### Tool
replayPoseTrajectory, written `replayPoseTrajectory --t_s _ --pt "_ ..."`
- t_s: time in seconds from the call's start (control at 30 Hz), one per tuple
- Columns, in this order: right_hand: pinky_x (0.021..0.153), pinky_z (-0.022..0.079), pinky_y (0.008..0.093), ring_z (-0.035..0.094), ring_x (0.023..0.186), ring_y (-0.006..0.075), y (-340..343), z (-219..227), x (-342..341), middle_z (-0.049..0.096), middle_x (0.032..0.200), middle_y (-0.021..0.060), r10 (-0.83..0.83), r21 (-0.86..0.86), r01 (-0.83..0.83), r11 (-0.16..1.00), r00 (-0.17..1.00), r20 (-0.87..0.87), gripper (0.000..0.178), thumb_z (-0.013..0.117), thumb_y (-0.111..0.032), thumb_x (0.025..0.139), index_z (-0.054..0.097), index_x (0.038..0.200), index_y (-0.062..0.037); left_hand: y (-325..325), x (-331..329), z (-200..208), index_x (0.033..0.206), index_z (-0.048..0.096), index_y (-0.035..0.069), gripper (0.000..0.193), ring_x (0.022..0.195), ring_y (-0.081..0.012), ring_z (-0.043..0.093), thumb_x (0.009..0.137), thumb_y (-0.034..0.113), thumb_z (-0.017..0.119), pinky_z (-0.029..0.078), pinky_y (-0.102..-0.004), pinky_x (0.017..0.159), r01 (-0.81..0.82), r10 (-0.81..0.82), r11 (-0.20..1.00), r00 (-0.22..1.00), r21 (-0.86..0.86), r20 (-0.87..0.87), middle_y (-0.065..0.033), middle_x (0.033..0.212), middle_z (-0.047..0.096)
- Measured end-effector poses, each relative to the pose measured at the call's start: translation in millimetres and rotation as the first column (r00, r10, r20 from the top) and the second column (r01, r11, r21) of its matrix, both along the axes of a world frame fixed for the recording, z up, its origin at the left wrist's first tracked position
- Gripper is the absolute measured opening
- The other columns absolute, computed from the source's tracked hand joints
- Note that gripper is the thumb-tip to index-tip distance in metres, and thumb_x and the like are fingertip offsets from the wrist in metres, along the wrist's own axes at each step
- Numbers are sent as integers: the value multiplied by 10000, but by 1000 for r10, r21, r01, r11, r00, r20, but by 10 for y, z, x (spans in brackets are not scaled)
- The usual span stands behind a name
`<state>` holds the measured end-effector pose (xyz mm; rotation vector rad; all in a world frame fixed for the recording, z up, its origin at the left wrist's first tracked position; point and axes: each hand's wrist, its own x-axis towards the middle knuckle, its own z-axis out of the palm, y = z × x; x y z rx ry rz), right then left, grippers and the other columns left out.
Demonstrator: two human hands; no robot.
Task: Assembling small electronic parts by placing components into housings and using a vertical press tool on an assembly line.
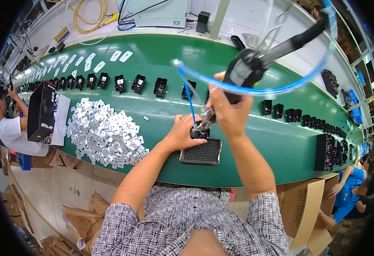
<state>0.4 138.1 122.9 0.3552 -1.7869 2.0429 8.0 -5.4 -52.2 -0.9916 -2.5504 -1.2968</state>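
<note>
Black box (41, 112) upright at left of frame, white sheet beside it; white labels (94, 67) in a row at upper left of the belt (161, 64); brown carton (306, 205) at lower right; heap of small white plates (106, 136) left of centre; right hand (229, 112) closed round a driver (246, 70), its long axis slanting from upper right down to the tip at centre; left hand (182, 133) clasping a small black part (199, 134) at the far edge of a black tray (203, 152); open belt right of the tray.

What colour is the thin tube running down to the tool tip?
Blue. The thin tube shows best in the head view, running down to the tool tip beside the left hand.
</note>
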Motion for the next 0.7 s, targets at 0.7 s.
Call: replayPoseTrajectory --t_s 0.7 --pt "512 477 221 605 566 121 100 -174 122 678 856 83 -25 67 25 997 1000 5 221 694 -16 928 607 1129 12 -23 31 36 1359 556 132 754 987 -222 523 712 338 885 304 -375 972 1 -1 1000 1000 20 17 -15 1221 595"
